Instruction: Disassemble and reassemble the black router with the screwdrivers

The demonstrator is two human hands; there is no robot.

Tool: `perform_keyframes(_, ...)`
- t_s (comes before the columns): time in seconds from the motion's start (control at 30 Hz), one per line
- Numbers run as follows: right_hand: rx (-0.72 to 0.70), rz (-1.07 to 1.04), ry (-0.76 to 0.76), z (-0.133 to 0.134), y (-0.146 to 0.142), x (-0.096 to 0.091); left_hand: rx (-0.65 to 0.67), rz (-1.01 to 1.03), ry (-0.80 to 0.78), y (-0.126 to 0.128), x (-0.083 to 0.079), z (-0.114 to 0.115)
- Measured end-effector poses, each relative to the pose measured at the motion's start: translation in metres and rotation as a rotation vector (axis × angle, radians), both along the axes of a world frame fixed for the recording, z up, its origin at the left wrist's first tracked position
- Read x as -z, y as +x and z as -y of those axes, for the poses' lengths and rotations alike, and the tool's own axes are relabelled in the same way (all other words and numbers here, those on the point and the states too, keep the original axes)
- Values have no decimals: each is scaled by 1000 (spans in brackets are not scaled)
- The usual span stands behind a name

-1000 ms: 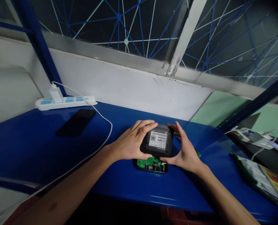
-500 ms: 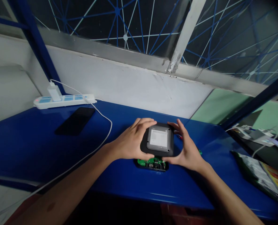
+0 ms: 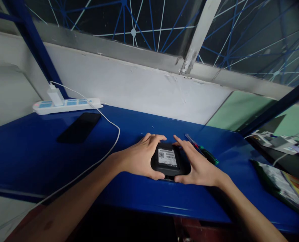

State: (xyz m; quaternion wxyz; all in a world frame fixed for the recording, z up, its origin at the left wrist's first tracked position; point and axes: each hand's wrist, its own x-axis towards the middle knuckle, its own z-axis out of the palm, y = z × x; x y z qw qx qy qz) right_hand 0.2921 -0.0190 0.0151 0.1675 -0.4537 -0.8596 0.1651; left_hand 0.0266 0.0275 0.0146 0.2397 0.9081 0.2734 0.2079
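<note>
A black plastic cover [image 3: 167, 158] with a white label and a QR code on top lies between my two hands. My left hand [image 3: 144, 156] grips its left side, thumb at the near edge and fingers at the far edge. On the opposite side my right hand [image 3: 193, 163] holds it the same way. The cover sits low, over the place of the green circuit board, which is now almost wholly hidden beneath it. Just beyond my right hand lies a screwdriver with a green and black handle [image 3: 208, 155].
On the blue table [image 3: 129, 201], a black phone [image 3: 79, 127] lies at the left, before a white power strip [image 3: 69, 105] with a charger [image 3: 55, 96]. A white cable [image 3: 115, 144] curves past my left arm. A shiny printed packet [image 3: 282, 185] is at the right.
Both hands have lowered the cover onto the circuit board, which showed below it before. The screwdriver, mostly hidden earlier, has come into sight.
</note>
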Motion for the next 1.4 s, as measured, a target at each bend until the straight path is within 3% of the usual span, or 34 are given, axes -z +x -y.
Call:
perform_keyframes(0.77,-8,50,4,3,-2,-2,28,-55,60,-1,-2,-1)
perform_keyframes(1.4,-26,39,-46,2,-4,-1,-2,-87,-33,-1,0,-1)
